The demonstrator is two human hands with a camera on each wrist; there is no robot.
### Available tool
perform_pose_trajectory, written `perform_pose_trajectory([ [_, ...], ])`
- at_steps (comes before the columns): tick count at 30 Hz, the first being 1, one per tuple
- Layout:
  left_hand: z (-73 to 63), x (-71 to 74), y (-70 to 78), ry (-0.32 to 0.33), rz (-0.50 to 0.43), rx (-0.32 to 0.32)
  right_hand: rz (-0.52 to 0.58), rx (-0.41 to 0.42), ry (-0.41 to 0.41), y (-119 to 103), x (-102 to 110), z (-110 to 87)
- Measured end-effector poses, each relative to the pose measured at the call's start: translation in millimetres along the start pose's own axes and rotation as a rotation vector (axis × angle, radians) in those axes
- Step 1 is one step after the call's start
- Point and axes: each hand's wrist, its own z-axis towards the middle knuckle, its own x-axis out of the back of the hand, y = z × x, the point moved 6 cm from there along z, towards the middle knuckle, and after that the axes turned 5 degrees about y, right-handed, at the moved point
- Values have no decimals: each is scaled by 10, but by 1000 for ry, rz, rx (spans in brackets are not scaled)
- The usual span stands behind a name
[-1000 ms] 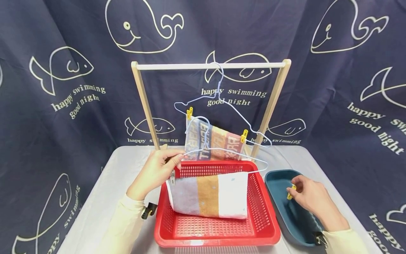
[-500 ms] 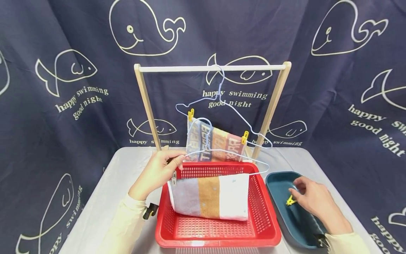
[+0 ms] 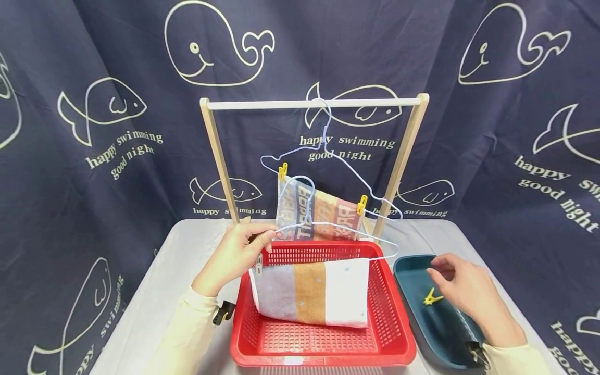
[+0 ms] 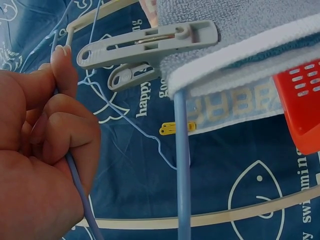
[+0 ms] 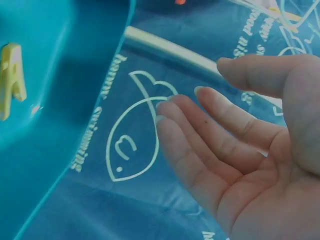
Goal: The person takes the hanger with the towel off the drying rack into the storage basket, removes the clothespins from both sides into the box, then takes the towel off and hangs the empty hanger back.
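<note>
Yellow against dark teal, a small clothes-peg (image 3: pixel 432 297) lies in the tray (image 3: pixel 413 266) beside the person's right hand (image 3: pixel 473 294). One second earlier that peg was pinched in the fingertips; now the hand is off it, thumb standing apart from loosely bent fingers with nothing between them, as the right wrist view confirms.

The left hand (image 3: pixel 236 255) has not let go: its fingers are clamped on one shoulder of the pale blue front hanger (image 4: pixel 183 170). Over the hanger's lower bar is draped the grey, ochre and white striped towel (image 3: pixel 310 294), hanging above the red basket (image 3: pixel 323 358); whether its lower edge touches the basket floor cannot be told from where I stand. One grey peg (image 4: pixel 160 45) sits at the towel's left end, while no peg shows at the other.

With the yellow peg released, the right hand is judged free for other work, and the towel's far end looks unfastened at this moment. Behind, a wooden rack (image 3: pixel 281 104) carries a rear hanger (image 3: pixel 349 164) with a lettered cloth (image 3: pixel 321 208), held at either end by yellow pegs (image 3: pixel 362 204).
</note>
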Motion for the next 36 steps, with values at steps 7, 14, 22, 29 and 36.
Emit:
perform_pose_trajectory([
  [7,8,-19,0,-4,-18,-16,32,5,53,-216,133,58],
  [14,1,-20,-9,-11,-27,3,60,18,89,-459,249,121],
  [22,2,-6,10,-11,-28,8,125,79,142,-737,324,176],
  [29,0,-9,6,-12,-21,16,141,114,159,-974,384,240],
  [36,4,-4,2,-10,-10,13,158,186,159,-1188,371,304],
])
